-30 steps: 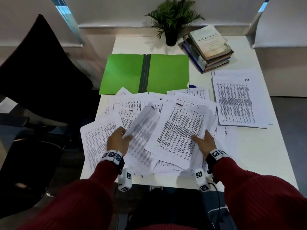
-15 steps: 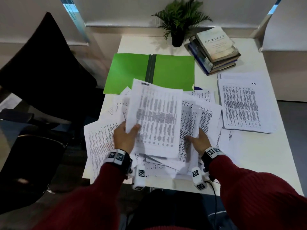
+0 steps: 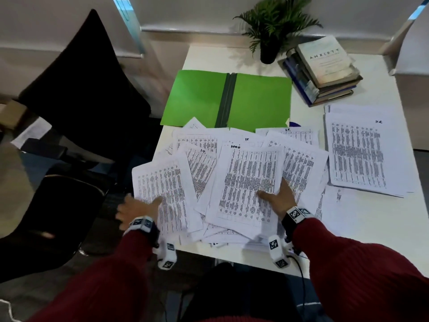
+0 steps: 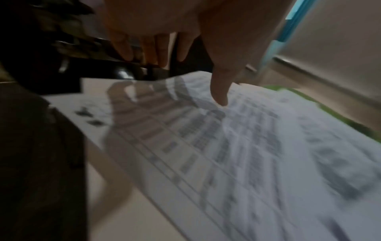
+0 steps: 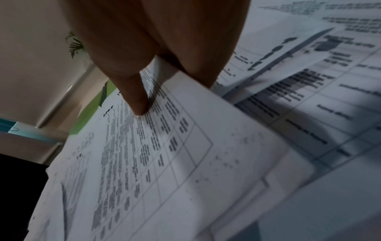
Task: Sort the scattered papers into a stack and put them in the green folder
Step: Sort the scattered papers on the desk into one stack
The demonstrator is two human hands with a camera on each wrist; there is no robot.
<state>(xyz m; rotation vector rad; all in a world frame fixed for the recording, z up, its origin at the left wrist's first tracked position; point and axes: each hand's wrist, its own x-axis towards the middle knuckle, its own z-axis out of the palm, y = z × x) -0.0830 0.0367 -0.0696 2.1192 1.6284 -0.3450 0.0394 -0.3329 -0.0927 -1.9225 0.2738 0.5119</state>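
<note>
The green folder lies open at the back of the white table. Printed papers spread loosely across the middle. My right hand pinches the right edge of the top sheet, headed with a handwritten word: its thumb is on top and its fingers are underneath. My left hand sits at the table's left edge. Its thumb touches the leftmost sheet while the fingers stay straight, off the paper. A squared stack of papers rests at the right.
A potted plant and a pile of books stand at the back right. Black chairs stand close to the table's left side. Bare tabletop shows at the front right.
The sheet my left hand held up now lies flat on the pile, pinched by my right hand. My left hand let it go and moved left onto the leftmost sheet.
</note>
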